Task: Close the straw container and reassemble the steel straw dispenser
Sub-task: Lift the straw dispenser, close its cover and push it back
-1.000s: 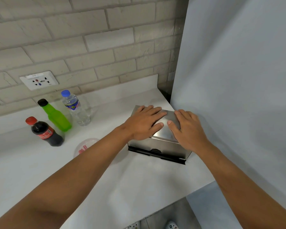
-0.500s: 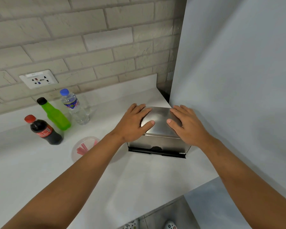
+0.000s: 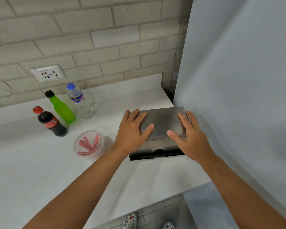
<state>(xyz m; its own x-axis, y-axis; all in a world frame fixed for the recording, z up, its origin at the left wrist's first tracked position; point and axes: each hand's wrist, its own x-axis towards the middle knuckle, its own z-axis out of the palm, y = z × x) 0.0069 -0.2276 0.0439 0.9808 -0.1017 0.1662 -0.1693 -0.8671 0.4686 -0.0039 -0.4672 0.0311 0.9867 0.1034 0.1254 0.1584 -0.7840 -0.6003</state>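
Resting flat on the steel straw dispenser (image 3: 162, 123), both hands lie palm down with fingers spread, gripping nothing: the left hand (image 3: 132, 133) over its left edge, the right hand (image 3: 191, 138) over its right. The dispenser sits on the white counter (image 3: 40, 162), with the clear straw container (image 3: 89, 144) just left.

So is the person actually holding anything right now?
No grip: left hand and right hand lie flat, fingers spread, on the steel dispenser lid's ends.
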